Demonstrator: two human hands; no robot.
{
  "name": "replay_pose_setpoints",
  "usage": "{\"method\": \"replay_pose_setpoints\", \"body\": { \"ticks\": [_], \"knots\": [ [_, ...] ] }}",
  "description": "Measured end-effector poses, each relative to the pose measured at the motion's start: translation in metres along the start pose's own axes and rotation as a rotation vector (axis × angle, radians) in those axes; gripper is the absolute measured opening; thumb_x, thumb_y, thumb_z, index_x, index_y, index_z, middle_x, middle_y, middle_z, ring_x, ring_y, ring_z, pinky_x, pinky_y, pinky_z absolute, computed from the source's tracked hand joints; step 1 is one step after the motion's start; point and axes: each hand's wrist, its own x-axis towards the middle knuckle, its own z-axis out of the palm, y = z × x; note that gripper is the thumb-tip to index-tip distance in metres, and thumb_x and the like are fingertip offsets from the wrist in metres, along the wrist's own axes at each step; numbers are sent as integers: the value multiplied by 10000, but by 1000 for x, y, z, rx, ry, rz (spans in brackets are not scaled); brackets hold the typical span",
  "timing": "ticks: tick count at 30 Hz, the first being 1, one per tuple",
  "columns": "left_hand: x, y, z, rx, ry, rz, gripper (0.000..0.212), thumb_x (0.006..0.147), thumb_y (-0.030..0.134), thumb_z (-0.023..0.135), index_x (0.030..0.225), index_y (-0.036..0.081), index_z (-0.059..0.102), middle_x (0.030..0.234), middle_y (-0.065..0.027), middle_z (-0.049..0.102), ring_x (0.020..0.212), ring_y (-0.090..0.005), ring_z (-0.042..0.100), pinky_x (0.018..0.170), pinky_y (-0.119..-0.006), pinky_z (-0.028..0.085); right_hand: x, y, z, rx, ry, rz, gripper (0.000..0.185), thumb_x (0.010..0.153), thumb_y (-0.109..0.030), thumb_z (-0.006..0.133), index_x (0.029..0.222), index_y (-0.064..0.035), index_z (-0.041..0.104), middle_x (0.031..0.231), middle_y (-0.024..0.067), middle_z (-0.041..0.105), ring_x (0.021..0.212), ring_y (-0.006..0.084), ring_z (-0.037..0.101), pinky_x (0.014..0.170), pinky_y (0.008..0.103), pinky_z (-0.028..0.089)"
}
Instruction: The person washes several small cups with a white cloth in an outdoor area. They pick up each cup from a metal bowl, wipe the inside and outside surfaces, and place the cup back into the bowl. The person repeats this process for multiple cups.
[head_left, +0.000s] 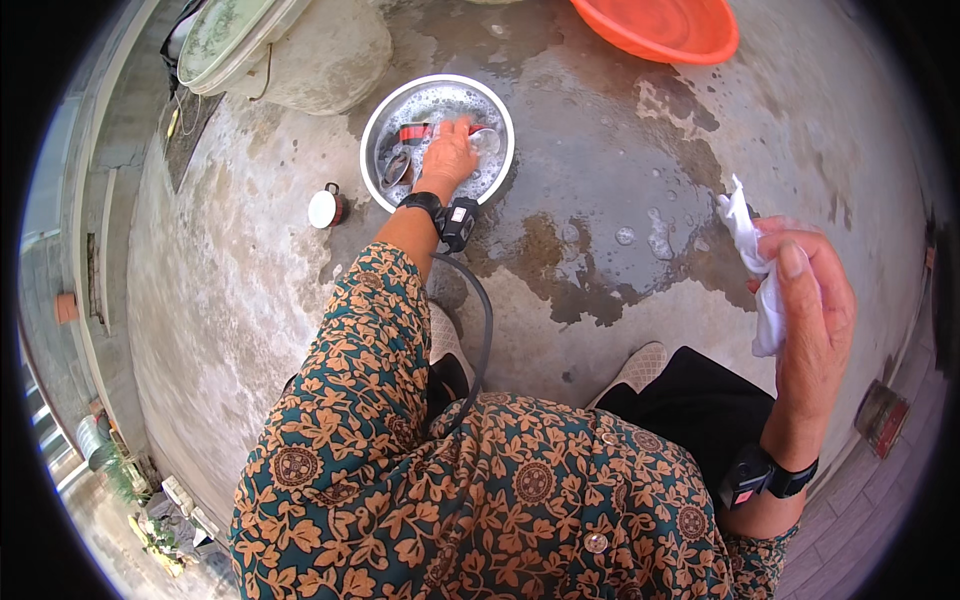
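My left hand (448, 154) reaches into a round metal basin (364, 154) of soapy water. Its fingertips are among the suds, touching or hovering over the things there; whether they grip anything is hidden. Beside the fingers lies a red-and-black item (414, 133), partly under foam. A round-rimmed vessel (395, 169) rests tilted at the basin's left side, and a pale round piece (486, 141) shows at the right. Raised at the far right, my right hand (817, 300) pinches a crumpled, wet-looking white cloth (769, 322) between thumb and fingers.
A small mug (325, 208) with a dark handle stands left of the basin. Behind are a large lidded bucket (330, 64) and an orange-red plastic basin (660, 34). Wet patches and foam (660, 240) spread over the concrete floor. A cable (487, 315) hangs from my left wrist.
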Motion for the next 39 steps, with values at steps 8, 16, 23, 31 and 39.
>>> {"method": "replay_pose_setpoints", "body": {
  "ticks": [8, 16, 23, 31, 39],
  "knots": [
    [18, -17, -7, 85, -187, -143, 456, 859, 324, 504, 1178, 7, 582, 1138, -254, 611, 1084, -390, 581, 940, -452, 446, 0, 3, 2, 11, -33, -40, 201, 936, -204, 550, 909, -23, 636, 1009, 56, 617, 856, 103, 517, 743, 230, 389],
    [16, 0, -27, -33, -196, -317, 366, 840, 294, 577, 1097, 37, 622, 1019, -248, 649, 998, -401, 614, 866, -460, 482, 2, 3, 3, 11, -38, -9, 217, 931, -220, 553, 909, -21, 638, 1008, 60, 616, 864, 108, 523, 745, 234, 390],
    [-9, 35, -44, -301, 231, -223, 414, 868, 373, 574, 1141, 61, 567, 1251, -209, 516, 1082, -403, 544, 918, -461, 450, 3, 1, 3, 61, -37, -16, 211, 933, -212, 553, 907, -21, 638, 1005, 62, 612, 866, 109, 522, 744, 233, 387],
    [-14, 31, -27, -194, 240, -21, 521, 713, 183, 726, 1162, 38, 506, 1370, -222, 386, 1156, -417, 468, 972, -451, 419, 2, -1, 4, 31, -45, -27, 203, 930, -199, 553, 906, -16, 640, 1000, 68, 608, 865, 120, 529, 747, 238, 392],
    [12, 7, -47, -731, -168, -314, 759, 687, 406, 784, 1257, 14, 472, 1218, -213, 533, 1144, -308, 516, 977, -359, 401, -2, -1, 4, 16, -48, -40, 213, 926, -208, 554, 901, -15, 643, 999, 76, 607, 855, 119, 527, 731, 238, 394]
  ]
}}
